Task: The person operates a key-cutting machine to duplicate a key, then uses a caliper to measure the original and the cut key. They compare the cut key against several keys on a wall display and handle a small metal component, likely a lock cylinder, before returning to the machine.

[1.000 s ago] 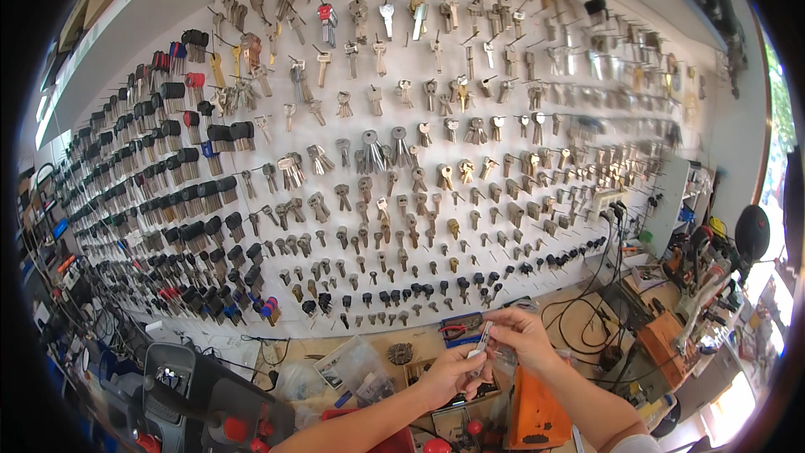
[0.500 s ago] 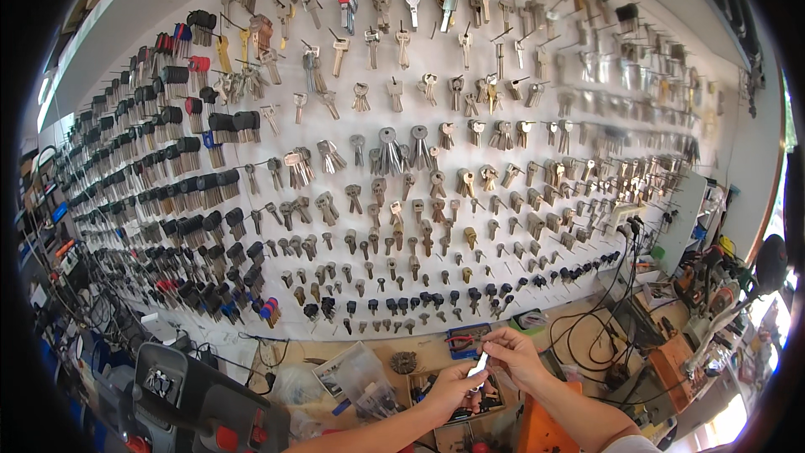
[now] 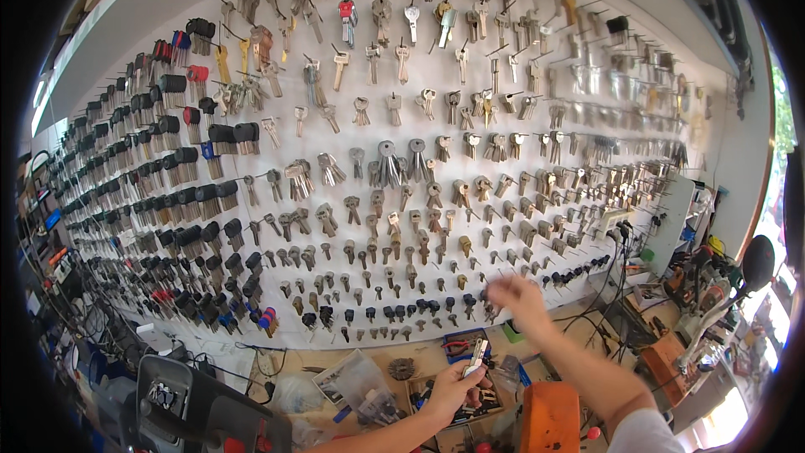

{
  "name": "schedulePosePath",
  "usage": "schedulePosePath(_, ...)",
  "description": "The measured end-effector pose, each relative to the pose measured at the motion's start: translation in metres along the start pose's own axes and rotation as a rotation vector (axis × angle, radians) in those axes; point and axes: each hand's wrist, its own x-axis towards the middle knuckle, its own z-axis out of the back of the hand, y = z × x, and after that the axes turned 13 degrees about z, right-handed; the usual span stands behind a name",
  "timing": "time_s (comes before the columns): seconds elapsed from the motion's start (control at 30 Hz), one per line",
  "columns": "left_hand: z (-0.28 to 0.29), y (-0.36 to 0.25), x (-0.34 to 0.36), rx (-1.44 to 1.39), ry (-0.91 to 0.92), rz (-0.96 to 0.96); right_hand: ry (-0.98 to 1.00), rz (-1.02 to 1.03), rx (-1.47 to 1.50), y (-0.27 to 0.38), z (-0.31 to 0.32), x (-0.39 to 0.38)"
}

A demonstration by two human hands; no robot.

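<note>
Metal piece (image 3: 476, 354), silvery, above bench (image 3: 428, 353).
Left hand (image 3: 455, 391): grip closed on it; orange box (image 3: 550, 419) edge rightward. Right hand (image 3: 518, 296): blurred, grip cannot be told; open air between hands.

No text, label, number or sign can be read. Any marks on hanging keys (image 3: 387, 166) or held metal piece (image 3: 477, 354) too small to be made out.
</note>
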Motion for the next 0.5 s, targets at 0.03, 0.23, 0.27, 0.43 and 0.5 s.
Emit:
schedulePosePath(0.03,0.002,0.0,-0.003,-0.011,-0.02,-0.011,-0.071,0.088,-0.255,0.015,-0.001,0.034)
schedulePosePath(0.23,-0.003,-0.004,-0.005,0.013,-0.024,-0.093,-0.436,0.946,-0.674,0.113,0.016,0.249)
schedulePosePath(0.27,-0.003,-0.006,-0.007,0.037,-0.038,-0.103,-0.433,0.878,-0.689,0.127,0.016,0.272)
schedulePosePath(0.43,0.002,-0.004,-0.003,0.069,-0.071,-0.133,-0.58,0.595,-0.903,0.15,0.002,0.35)
schedulePosePath(0.5,-0.001,-0.005,-0.007,0.074,-0.116,-0.114,-0.624,0.523,-0.973,0.14,-0.012,0.363)
